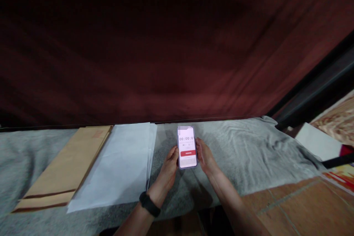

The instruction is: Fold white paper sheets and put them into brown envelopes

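A smartphone is held upright between my two hands, its lit screen showing a timer and a red button. My left hand grips its left edge, with a black band on that wrist. Along the right edge, my right hand has its fingers closed on the phone; some fingertips are hidden behind it. To the left lies a stack of white paper sheets. Beside the sheets, farther left, are brown paper envelopes, stacked with their flaps toward me.
Grey cloth covers the surface under everything, wrinkled at the right. A dark red curtain-like fabric hangs behind. At the right are a dark bar, a white flat object and floor tiles.
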`<state>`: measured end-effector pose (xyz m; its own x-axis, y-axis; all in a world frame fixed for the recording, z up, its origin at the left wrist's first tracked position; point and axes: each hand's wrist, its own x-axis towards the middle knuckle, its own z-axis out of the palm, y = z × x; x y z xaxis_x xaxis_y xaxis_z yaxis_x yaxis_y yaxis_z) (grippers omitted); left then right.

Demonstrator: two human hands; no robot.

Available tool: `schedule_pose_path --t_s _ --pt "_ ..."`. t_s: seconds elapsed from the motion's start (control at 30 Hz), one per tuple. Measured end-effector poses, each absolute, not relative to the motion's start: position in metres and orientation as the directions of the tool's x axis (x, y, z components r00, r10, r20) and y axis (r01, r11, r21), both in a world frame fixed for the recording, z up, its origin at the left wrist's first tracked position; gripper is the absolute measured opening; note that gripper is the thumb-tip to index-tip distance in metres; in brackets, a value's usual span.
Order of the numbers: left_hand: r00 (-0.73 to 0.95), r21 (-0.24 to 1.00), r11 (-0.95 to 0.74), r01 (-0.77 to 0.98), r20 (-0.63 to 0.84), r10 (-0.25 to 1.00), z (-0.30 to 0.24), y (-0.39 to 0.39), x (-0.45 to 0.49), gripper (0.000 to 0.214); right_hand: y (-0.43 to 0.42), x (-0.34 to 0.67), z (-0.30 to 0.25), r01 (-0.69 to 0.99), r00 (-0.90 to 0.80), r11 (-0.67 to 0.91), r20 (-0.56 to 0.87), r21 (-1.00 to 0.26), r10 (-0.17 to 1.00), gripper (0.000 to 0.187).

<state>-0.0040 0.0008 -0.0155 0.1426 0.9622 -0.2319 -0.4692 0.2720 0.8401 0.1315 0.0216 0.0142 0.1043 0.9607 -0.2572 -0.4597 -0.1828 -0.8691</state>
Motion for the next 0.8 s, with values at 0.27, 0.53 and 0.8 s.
schedule_pose_path --t_s 0.27,0.53,0.8 --pt "0.165 0.856 0.239 -0.458 -0.182 0.969 -0.010 -0.002 -0.001 0.053 0.017 0.133 0.021 -0.436 0.092 -0.195 -0.259 -0.879 0.961 0.033" --pt "0.095 0.892 0.253 -0.376 -0.234 0.968 -0.012 -0.001 -0.002 0.054 0.016 0.137 0.019 -0.475 0.098 -0.145 -0.216 -0.868 0.971 0.028" --pt "0.090 0.931 0.227 -0.286 -0.210 0.974 -0.004 -0.002 -0.006 0.040 0.016 0.143 0.018 -0.452 0.122 -0.180 -0.261 -0.874 0.958 0.033"
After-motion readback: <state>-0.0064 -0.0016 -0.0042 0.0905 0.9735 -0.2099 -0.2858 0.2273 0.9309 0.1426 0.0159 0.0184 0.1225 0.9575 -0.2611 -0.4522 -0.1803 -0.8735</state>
